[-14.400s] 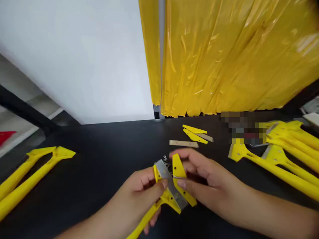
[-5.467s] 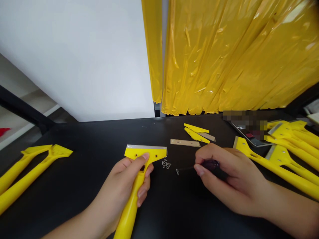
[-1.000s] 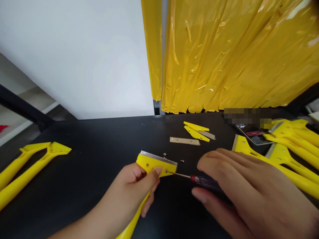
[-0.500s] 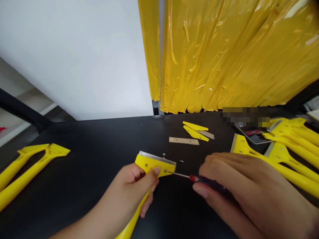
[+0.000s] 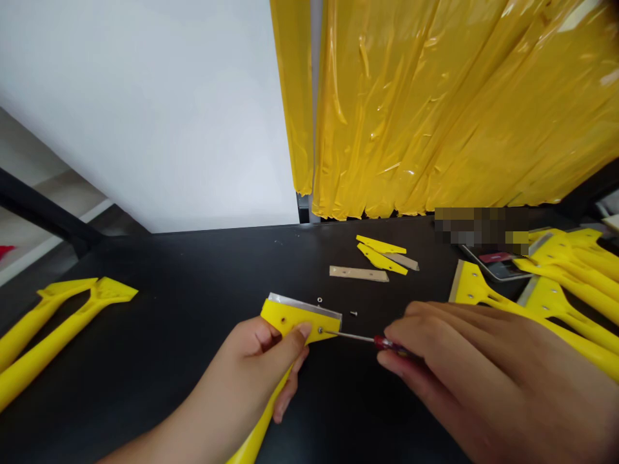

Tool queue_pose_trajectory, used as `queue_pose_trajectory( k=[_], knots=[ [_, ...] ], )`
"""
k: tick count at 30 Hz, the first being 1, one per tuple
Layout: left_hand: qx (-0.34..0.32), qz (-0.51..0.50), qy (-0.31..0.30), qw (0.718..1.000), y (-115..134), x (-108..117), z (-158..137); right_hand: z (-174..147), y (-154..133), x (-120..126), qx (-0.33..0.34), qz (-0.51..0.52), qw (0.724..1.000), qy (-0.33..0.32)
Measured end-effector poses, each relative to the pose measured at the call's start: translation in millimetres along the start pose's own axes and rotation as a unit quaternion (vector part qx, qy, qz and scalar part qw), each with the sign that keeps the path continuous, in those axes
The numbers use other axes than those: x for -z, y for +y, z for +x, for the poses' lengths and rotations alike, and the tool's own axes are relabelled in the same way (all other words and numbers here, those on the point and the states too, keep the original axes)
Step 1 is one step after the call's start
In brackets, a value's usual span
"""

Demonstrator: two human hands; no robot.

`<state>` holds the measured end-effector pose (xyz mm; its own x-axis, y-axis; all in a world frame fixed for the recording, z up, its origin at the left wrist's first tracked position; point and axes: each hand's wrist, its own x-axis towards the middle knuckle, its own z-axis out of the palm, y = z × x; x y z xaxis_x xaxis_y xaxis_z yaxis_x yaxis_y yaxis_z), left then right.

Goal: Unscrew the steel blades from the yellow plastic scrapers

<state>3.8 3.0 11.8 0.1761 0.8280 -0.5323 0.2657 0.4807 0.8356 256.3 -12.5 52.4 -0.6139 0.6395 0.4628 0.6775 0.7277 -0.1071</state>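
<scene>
In the grasp of the left hand (image 5: 265,361), in front of the wearer, is a yellow scraper (image 5: 309,317), its head tilted down toward the right hand (image 5: 469,374) and its handle running back below the left palm. The left thumb presses on the face of the head, with fingers curled beneath. A metal blade (image 5: 300,300) shows along the head's far edge. Just right of the left thumb, a small screw (image 5: 320,330) sits in one hole; the hole on the thumb's other side shows dark.

The right hand grips a screwdriver (image 5: 380,342) by its dark red handle, the shaft pointing left with its tip at that screw.

Just beyond the scraper head, between the hands, lie a nut (image 5: 320,299) and, nearer the right hand, a loose screw (image 5: 354,314). Farther out lies a tan strip (image 5: 358,274), and past it two narrow yellow plates (image 5: 382,261) with another strip (image 5: 405,261) partly beneath.

Beyond and beside the right hand are more assembled scrapers (image 5: 467,287), some close to a phone-like device (image 5: 500,265). Well left of the left hand, two yellow handles (image 5: 91,309) rest with heads touching or nearly so on the black table (image 5: 193,335).
</scene>
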Motion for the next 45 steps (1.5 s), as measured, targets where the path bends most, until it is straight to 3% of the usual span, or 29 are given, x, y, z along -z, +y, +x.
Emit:
queue_pose_trajectory(
  k=[13,45],
  knots=[
    [-0.003,0.017,-0.01,1.0,-1.2,-0.2,2.6,3.8,-3.8,1.9,0.002,-0.017,0.999,0.033],
    [-0.008,0.041,-0.009,0.999,-2.5,1.0,4.0,4.7,-4.1,-0.6,-0.043,-0.021,0.999,-0.009]
  ],
)
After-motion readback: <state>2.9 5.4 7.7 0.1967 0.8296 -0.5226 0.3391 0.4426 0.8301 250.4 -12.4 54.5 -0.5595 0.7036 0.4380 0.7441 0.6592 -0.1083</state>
